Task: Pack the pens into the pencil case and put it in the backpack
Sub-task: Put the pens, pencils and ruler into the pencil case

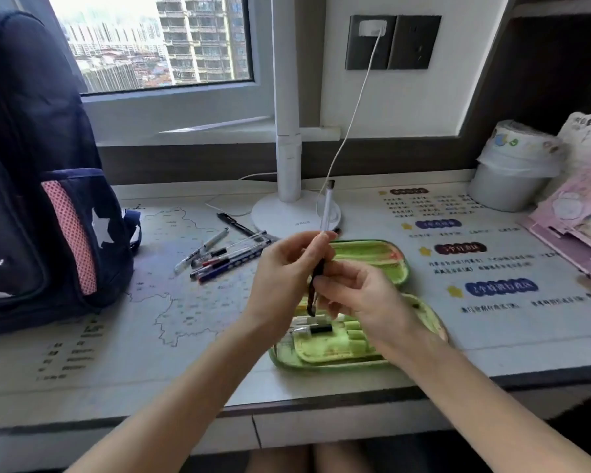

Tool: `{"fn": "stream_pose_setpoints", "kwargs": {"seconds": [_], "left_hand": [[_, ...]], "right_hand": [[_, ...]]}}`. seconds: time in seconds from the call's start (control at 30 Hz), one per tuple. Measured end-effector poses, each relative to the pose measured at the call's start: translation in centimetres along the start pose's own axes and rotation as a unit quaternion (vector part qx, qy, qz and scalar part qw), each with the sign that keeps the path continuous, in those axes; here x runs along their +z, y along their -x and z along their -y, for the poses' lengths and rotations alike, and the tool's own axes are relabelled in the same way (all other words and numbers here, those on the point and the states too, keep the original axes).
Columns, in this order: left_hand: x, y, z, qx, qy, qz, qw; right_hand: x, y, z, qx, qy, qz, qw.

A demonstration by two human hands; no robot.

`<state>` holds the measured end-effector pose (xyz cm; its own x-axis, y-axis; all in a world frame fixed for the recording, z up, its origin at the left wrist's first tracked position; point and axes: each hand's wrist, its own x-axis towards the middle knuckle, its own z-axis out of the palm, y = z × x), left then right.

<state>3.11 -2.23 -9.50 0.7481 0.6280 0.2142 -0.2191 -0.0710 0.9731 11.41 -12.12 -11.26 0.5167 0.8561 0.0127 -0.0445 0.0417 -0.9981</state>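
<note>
A green pencil case (372, 254) lies open on the desk, lid half at the back, tray half in front with a pen (316, 330) in its loops. Above it, both hands hold one clear pen (327, 208) upright. My left hand (284, 278) pinches its middle. My right hand (359, 291) pinches its dark lower end. Several loose pens (226, 256) lie in a pile left of the case. The navy backpack (38, 186) stands upright at the desk's left end.
A white lamp base (296, 213) and its post stand just behind the case, with a charger cable hanging across. A white lidded tub (512, 172) and pink paper folders (574, 230) sit at the right. The desk's front edge runs below my forearms.
</note>
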Motion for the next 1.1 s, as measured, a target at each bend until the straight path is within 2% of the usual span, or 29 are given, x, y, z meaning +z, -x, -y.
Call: {"fn": "stream_pose_setpoints", "kwargs": {"seconds": [0.07,0.13,0.17,0.23,0.27,0.37,0.43,0.6,0.8,0.93,0.97,1.03,1.1], "left_hand": [[-1.1,0.7,-0.2,0.028,0.003,-0.014,1.0],[-3.1,1.3,0.1,0.092,-0.094,-0.003,0.991],[-4.3,1.6,0.5,0.142,-0.197,0.017,0.97],[-6.3,2.4,1.8,0.212,-0.415,0.066,0.882],[-7.0,2.9,2.5,0.219,-0.489,0.085,0.84],[-7.8,4.0,4.0,0.261,-0.576,0.135,0.762],[-7.5,3.9,4.3,0.286,-0.584,0.152,0.744],[-5.1,3.1,4.3,0.305,-0.586,0.174,0.73],[-1.7,1.9,5.9,0.301,-0.56,0.199,0.746],[-1.1,1.8,6.0,0.283,-0.561,0.179,0.757],[-1.6,1.8,5.7,0.264,-0.561,0.17,0.766],[-3.2,1.7,5.1,0.213,-0.532,0.14,0.807],[-5.5,0.6,4.4,0.172,-0.515,0.073,0.837]], "right_hand": [[-0.7,0.4,-0.2,-0.007,0.045,-0.01,0.999],[-2.6,0.6,-0.9,-0.04,0.186,-0.064,0.98],[-3.8,0.7,-1.5,-0.063,0.279,-0.1,0.953],[-6.2,1.1,-2.8,-0.098,0.435,-0.145,0.883],[-7.1,1.2,-3.4,-0.111,0.478,-0.15,0.858],[-8.4,1.4,-4.9,-0.155,0.517,-0.134,0.831],[-8.3,1.3,-5.3,-0.176,0.533,-0.133,0.817],[-8.1,1.4,-5.3,-0.178,0.547,-0.135,0.807],[-7.9,1.5,-5.3,-0.185,0.55,-0.138,0.803],[-8.1,1.6,-5.4,-0.184,0.547,-0.129,0.807],[-8.2,1.4,-5.2,-0.185,0.544,-0.128,0.808],[-8.1,1.1,-4.6,-0.184,0.538,-0.129,0.813],[-7.6,0.0,-3.4,-0.192,0.529,-0.13,0.816]]}}
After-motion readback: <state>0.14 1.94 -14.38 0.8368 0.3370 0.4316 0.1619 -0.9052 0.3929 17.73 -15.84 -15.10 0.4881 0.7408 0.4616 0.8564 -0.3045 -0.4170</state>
